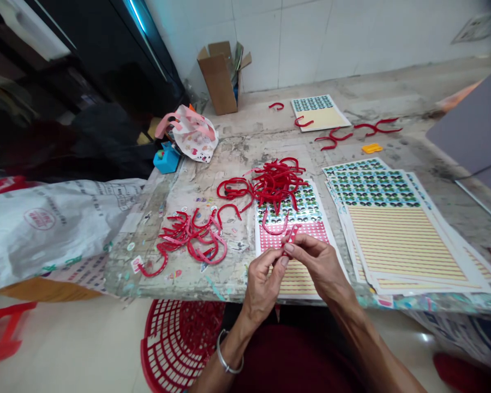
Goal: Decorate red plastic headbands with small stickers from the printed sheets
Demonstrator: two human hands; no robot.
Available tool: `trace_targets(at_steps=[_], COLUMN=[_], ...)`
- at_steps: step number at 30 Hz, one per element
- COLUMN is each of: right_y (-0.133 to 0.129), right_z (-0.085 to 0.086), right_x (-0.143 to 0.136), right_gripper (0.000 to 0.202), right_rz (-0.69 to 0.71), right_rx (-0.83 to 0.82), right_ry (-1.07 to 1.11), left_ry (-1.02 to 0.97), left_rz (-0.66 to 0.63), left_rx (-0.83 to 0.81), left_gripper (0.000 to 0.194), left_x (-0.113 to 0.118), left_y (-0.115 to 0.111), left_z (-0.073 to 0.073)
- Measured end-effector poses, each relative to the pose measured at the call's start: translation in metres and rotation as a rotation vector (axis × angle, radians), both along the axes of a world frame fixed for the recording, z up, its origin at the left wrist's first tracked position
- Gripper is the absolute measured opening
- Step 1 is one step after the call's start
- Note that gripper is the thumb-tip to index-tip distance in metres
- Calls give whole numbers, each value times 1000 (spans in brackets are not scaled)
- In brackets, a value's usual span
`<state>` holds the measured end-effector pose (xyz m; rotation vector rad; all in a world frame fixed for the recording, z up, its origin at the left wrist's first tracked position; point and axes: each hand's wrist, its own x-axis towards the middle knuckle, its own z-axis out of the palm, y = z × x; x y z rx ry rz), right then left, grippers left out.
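Observation:
Between them, my left hand [265, 281] and my right hand [319, 266] pinch a small red strip with pale dots [293, 233], above a sticker sheet [297, 281] at the table's front edge. Fingertips of both hands nearly meet on it. A heap of red curved bands [276, 183] covers the sheet's upper left part, and one loose band [275, 232] curves just beyond my hands. Further left lies a second pile of red and pink bands [196, 237]. Stacked sheets with green-blue and striped yellow prints [405, 240] lie to the right of my right hand.
A red plastic basket [163, 349] stands below the table's front edge. At the back are a cardboard box [219, 82], a patterned bag [194, 134] and a blue container [166, 159]. A yellow piece [372, 148] lies behind the stacked sheets. A grey panel [474, 131] stands at right.

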<state>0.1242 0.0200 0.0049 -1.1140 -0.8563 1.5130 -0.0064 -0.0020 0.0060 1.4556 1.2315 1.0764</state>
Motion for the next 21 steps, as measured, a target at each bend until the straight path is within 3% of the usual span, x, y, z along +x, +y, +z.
trace_targets(at_steps=[8,14,17,21], right_y=[5,15,22,28], right_z=[-2,-10,-12,-20], right_x=[0,2,1,6], right_gripper=[17,26,35,36], right_rz=[-55,-87,-18,52], right_rx=[12,29,10,145], right_ry=[-23,-66,-76,-397], left_ry=[-22,-7,1,164], left_rz=[-11,-44,-65,43], left_rx=[40,46,73,122], left_gripper=[22,22,20,19], left_x=[1,2,0,-18], left_y=[-2,-4,-5,0], left_z=[-3,-2,-4,-15])
